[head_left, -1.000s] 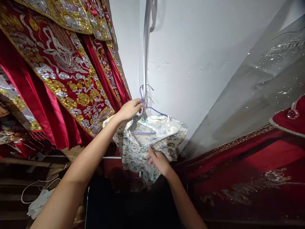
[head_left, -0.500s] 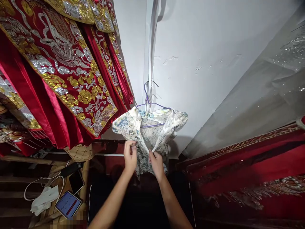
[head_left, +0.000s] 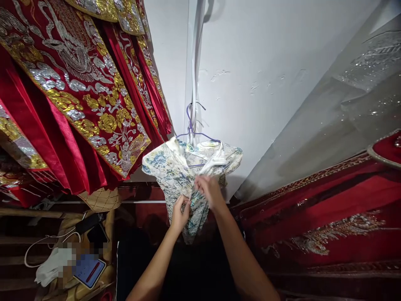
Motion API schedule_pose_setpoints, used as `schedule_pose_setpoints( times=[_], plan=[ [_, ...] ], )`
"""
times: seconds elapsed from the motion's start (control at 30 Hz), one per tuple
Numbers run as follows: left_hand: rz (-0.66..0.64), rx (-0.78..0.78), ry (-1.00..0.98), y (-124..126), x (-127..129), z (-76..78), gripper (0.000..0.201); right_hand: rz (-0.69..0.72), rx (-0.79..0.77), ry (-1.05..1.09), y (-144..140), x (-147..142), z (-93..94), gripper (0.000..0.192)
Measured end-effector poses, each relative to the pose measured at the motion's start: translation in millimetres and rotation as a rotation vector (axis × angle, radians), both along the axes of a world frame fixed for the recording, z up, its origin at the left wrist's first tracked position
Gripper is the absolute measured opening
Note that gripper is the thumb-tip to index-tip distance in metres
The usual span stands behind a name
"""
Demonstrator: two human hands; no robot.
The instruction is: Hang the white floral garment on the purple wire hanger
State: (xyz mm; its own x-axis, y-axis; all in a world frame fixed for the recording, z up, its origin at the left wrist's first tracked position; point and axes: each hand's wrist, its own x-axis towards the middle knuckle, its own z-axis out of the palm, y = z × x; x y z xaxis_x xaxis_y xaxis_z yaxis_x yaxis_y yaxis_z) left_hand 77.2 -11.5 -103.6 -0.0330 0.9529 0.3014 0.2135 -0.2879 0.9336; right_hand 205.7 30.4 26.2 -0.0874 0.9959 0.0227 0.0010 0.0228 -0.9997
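Both bare forearms reach up from the bottom edge toward the middle of the view; the left hand is closed, its fingers pinching a fold at the lower front of a small blue-and-white floral garment; the right hand, just above and beside it, is also curled shut on the same cloth near its front opening, the two hands almost touching; the garment hangs bunched on a thin purple wire hanger, whose hook is caught up by a pale vertical strip running down the white wall; low on the left, on a cluttered wooden surface, lie a phone, a white cable and a crumpled white cloth; above them hang red robes thick with gold and silver embroidery; to the right, more red embroidered fabric spreads below a grey sequined sheet.
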Motion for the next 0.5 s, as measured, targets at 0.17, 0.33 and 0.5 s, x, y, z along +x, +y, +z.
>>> schedule_pose_setpoints(
  times=[0.17,0.33,0.5],
  plan=[
    [-0.084,0.056,0.094,6.4,4.8,-0.1,0.021,-0.032,0.157,0.106,42.0,-8.4,93.1,0.027],
    [-0.134,0.175,0.107,27.3,-7.1,63.5,0.01,-0.007,0.195,0.086,30.1,-13.3,94.4,0.028],
    [0.013,0.415,0.106,53.2,-19.5,172.4,0.031,0.009,0.315,0.022,16.5,-5.3,78.8,0.033]
  ],
)
